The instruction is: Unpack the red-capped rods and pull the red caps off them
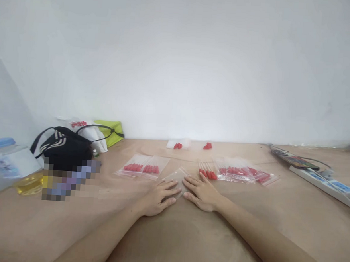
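My left hand [158, 197] and my right hand [203, 193] lie flat on the tan table [185, 243], fingers stretched out and nearly meeting. Both rest on the near part of a clear empty plastic bag [176, 176]. Just beyond my right fingers lies a loose bunch of red-tipped sticks [207, 171]. To the left of the empty bag lie two clear bags of red-tipped sticks [142, 167]. More filled bags [244, 173] lie to the right.
Small red pieces [208, 145] and a little bag with red pieces [177, 144] lie near the wall. A black handbag [64, 147], white and green bags and a bottle of yellow liquid [13, 163] stand at left. A power strip [321, 179] and phone [293, 159] lie at right.
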### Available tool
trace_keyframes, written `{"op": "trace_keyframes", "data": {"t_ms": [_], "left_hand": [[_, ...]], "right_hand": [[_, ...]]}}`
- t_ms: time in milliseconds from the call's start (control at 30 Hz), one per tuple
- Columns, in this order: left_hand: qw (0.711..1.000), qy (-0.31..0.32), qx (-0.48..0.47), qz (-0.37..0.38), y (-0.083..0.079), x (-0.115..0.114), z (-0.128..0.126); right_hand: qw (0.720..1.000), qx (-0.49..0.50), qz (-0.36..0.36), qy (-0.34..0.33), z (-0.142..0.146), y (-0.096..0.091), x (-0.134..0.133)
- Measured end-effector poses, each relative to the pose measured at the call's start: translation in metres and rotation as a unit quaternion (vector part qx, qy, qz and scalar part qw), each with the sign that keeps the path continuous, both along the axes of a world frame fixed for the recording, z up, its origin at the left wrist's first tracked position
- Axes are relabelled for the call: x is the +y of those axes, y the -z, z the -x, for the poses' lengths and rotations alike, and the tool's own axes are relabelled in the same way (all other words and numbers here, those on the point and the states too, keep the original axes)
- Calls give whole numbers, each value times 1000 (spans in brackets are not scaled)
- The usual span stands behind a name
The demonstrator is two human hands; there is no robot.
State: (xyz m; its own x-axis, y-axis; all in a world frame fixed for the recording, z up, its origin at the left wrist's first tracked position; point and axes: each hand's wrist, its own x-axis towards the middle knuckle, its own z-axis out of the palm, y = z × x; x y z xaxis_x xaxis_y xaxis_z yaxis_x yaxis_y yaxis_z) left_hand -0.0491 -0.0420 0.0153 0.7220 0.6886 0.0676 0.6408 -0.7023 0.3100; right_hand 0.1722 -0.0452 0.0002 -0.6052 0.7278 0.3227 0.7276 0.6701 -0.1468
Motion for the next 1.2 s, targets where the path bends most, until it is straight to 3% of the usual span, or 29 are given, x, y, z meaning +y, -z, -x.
{"op": "trace_keyframes", "data": {"t_ms": [133,300,400,500,633,867,967,1100,1133,1200], "left_hand": [[999,-20,-30,7,2,0,-1],[976,-168,-126,-54,5,10,-11],[967,-231,-84,-67,0,20,-21],[961,-275,-20,-34,-7,31,-33],[955,-297,2,10,-16,46,-37],[921,-382,-47,-55,-38,90,7],[903,-418,-44,-90,-40,105,25],[885,-431,-33,-173,-34,100,34],[887,-413,-30,-204,-33,94,36],[910,-317,-15,-267,-31,79,42]], "right_hand": [[999,-7,22,46,0,7,3],[998,44,-39,37,-5,6,-1],[995,74,-65,24,-9,5,-8],[993,90,-72,9,-16,5,-16],[991,110,-73,26,-25,8,-22],[987,145,-70,13,-27,12,-18],[987,148,-63,9,-27,11,-18],[987,147,-55,15,-26,10,-20],[987,147,-56,16,-26,10,-20],[987,148,-60,15,-26,10,-20]]}}
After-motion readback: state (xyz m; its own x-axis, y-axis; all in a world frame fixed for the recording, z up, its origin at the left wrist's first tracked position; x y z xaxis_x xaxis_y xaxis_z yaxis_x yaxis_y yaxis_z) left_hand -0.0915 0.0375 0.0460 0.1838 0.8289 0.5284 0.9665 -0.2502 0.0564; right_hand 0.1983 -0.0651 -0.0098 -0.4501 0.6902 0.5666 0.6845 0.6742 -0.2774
